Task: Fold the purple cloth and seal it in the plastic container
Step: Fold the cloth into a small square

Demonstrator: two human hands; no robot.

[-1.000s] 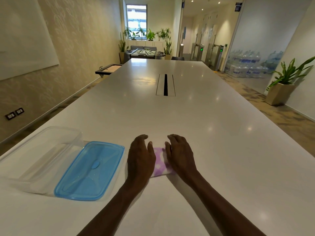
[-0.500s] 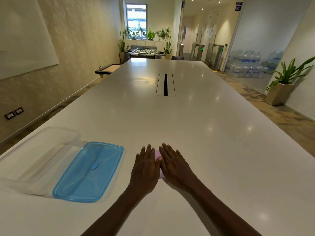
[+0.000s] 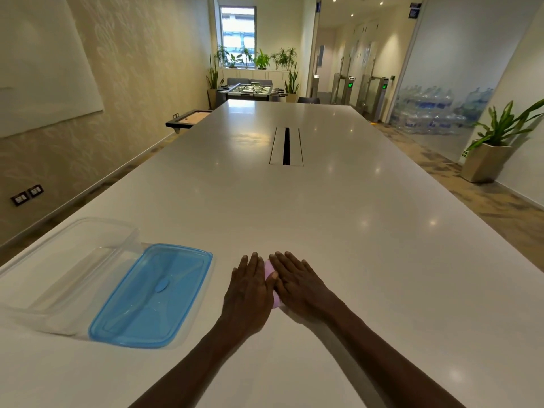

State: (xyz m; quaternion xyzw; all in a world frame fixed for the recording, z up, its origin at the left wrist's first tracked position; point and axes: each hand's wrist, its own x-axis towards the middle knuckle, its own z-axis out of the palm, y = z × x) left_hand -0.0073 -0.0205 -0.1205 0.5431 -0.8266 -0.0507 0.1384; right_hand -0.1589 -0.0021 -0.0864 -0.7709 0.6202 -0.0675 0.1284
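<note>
One purple cloth [image 3: 270, 271], one clear container [image 3: 70, 272] and one blue lid [image 3: 153, 294] are lying on the white table [image 3: 338, 231]. I am pressing my left hand [image 3: 250, 290] and right hand [image 3: 297, 282] palm-down, side by side, fingers straight and close together — gripping nothing. The cloth is showing only as a thin strip between them, probably folded small, its long axis seemingly running away from me — well right of the lid.

We can read no words or numbers anywhere. The blue wall signs [image 3: 414, 11] at upper right are too blurred. Two gate panels [image 3: 351, 85] show green marks only.
</note>
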